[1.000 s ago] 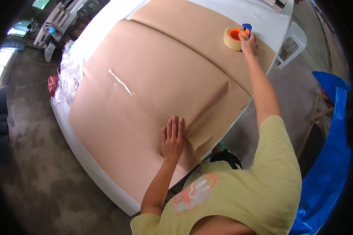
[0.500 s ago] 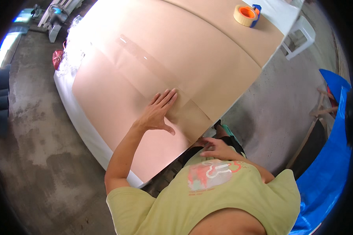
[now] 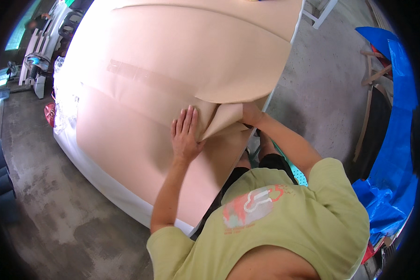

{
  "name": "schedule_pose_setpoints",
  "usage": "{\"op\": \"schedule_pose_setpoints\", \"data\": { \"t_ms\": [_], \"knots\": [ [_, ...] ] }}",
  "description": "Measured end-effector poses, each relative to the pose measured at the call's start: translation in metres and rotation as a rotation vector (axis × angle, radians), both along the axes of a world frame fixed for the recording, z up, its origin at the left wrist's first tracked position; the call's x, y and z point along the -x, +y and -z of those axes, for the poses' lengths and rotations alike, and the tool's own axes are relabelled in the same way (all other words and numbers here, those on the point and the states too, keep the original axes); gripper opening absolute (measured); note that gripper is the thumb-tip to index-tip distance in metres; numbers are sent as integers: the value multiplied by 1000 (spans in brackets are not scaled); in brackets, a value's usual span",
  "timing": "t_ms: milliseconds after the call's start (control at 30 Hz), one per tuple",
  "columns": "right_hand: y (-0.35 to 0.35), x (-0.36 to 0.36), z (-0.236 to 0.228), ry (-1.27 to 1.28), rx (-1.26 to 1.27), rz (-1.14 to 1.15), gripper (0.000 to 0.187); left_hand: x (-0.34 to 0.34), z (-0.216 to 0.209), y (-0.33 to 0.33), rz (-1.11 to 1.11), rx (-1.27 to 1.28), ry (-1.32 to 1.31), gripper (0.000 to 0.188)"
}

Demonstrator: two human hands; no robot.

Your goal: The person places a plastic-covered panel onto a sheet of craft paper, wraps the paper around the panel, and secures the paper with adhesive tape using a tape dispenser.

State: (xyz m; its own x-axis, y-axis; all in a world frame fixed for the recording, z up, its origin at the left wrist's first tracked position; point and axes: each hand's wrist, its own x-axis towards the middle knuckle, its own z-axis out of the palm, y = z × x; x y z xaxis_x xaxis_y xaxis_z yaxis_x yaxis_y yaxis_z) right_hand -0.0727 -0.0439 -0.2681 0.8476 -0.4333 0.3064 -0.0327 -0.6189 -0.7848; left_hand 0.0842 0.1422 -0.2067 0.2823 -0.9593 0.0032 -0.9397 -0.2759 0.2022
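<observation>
Brown paper sheets point(image 3: 140, 121) cover most of the table in front of me. My left hand point(image 3: 185, 132) lies flat on the paper, its fingers outstretched beside a raised fold. My right hand point(image 3: 251, 115) grips the near right edge of a sheet, and its fingers are partly hidden by the lifted paper flap point(image 3: 226, 116). Under that flap the paper bends up into a curl, with a dark gap beside it. A strip of clear tape point(image 3: 147, 77) runs across the paper beyond my left hand.
The white-covered table point(image 3: 102, 179) shows its border along the left. Clear plastic wrap point(image 3: 65, 95) and a red bundle point(image 3: 50, 114) lie at its left edge. A blue tarp point(image 3: 396, 126) hangs at the right, near a white stool's legs point(image 3: 319, 16). Machinery point(image 3: 37, 60) stands far left.
My right hand has moved from near my waist to the sheet's edge and lifted it into a flap. My left hand stays flat on the paper. The whole view has shifted.
</observation>
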Motion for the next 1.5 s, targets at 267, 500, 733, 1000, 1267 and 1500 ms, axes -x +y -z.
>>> {"op": "schedule_pose_setpoints", "data": {
  "t_ms": [267,500,733,1000,1267,1500],
  "knots": [
    [-38,107,-27,164,93,381,17,31,30,9,-142,272,-133,60],
    [-226,121,-75,106,208,736,30,48,38,2,-424,555,137,83],
    [-333,-19,-72,480,294,-357,94,53,14,-17,-748,477,240,92],
    [-268,-56,-35,184,383,-405,78,66,25,-17,-806,509,229,89],
    [-225,-11,-18,428,568,-17,72,129,79,-45,-1533,177,-142,88],
    [-132,62,-42,708,599,-864,65,210,84,-154,-1207,386,399,63]
  ]
}}
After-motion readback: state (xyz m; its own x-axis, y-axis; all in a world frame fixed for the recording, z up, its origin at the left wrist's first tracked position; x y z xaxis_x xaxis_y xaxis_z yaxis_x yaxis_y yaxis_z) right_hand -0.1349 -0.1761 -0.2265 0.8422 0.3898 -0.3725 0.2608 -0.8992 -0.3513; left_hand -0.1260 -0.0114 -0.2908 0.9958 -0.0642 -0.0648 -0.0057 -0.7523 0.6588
